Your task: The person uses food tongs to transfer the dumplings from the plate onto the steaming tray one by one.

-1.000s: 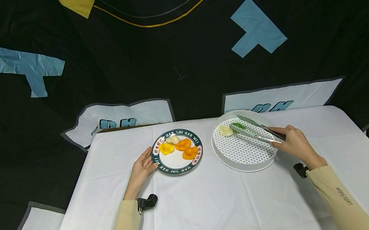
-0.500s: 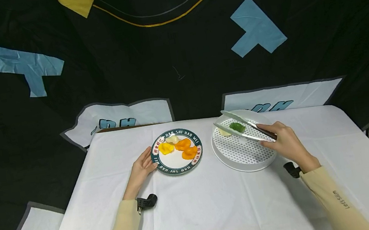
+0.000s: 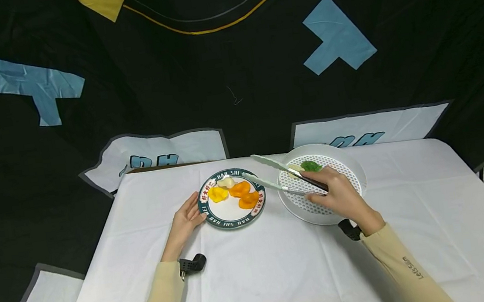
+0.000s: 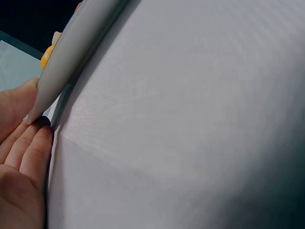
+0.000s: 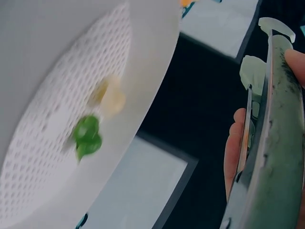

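Observation:
My left hand [image 3: 184, 223] holds the left rim of a plate [image 3: 232, 224] with a green lettered border, thumb over the edge and fingers at its underside in the left wrist view. On this plate lie a yellow piece [image 3: 218, 194], a pale piece [image 3: 227, 183] and two orange pieces [image 3: 249, 200] of food. My right hand [image 3: 339, 196] grips metal tongs [image 3: 291, 169] with pale green tips. The tongs are spread with nothing between them, one tip over the plate's right rim. Beneath my right hand is a white perforated round tray [image 3: 355, 166] holding a green piece [image 5: 87, 136] and a whitish piece [image 5: 113, 98].
A white cloth [image 3: 260, 282] covers the table. Behind it hangs a black backdrop [image 3: 225, 96] with blue tape patches [image 3: 337, 34]. White printed sheets [image 3: 369, 128] lie beyond the table's far edge.
The right hand and the spread tongs have moved left, from above the perforated tray to the plate's right rim. The green piece stays in the tray. The left hand keeps its place.

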{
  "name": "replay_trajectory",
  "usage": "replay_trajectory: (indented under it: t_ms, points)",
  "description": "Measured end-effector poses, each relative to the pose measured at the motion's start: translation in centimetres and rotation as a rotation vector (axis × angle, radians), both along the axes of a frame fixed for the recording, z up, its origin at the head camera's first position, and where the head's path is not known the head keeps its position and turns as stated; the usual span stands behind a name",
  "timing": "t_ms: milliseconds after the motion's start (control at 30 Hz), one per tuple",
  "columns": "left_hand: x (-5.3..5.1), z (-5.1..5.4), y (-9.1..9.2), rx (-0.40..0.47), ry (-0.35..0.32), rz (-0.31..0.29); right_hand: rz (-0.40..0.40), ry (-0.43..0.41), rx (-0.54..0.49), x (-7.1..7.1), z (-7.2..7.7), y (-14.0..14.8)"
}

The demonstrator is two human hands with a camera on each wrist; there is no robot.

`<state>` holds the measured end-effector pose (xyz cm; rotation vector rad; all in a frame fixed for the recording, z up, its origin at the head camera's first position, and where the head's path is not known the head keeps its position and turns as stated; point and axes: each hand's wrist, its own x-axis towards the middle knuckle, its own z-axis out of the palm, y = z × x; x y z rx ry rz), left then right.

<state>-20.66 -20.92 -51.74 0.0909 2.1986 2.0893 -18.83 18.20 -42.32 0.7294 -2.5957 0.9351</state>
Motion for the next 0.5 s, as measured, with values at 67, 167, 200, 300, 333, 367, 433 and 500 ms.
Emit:
replay_trajectory:
  t_ms: [67,167,200,300,333,367,433,500]
  points:
    - [0.0,-0.1,0.0,0.003,0.022,-0.002,0.026,0.011,-0.006,0.0,-0.1,-0.9]
    - [0.0,-0.1,-0.1,0.009,0.032,-0.003,0.055,0.019,-0.011,0.0,-0.3,-2.1]
    - [0.0,-0.1,-0.1,0.008,0.025,0.0,0.063,0.019,-0.013,0.0,-0.3,-2.5]
    - [-0.1,0.0,0.0,0.001,-0.006,0.004,0.085,0.008,-0.012,0.0,-0.6,-3.6]
    - [-0.1,0.1,0.0,0.002,-0.014,0.004,0.09,0.0,-0.011,0.1,-0.7,-3.9]
    - [-0.2,0.1,0.0,0.001,-0.021,0.002,0.095,-0.007,-0.007,0.1,-0.8,-4.3]
    - [-0.2,0.1,0.0,0.008,-0.033,0.001,0.107,-0.023,0.001,0.1,-1.1,-5.0]
    - [-0.2,0.0,0.0,0.014,-0.035,0.001,0.116,-0.034,0.01,0.0,-1.3,-5.7]
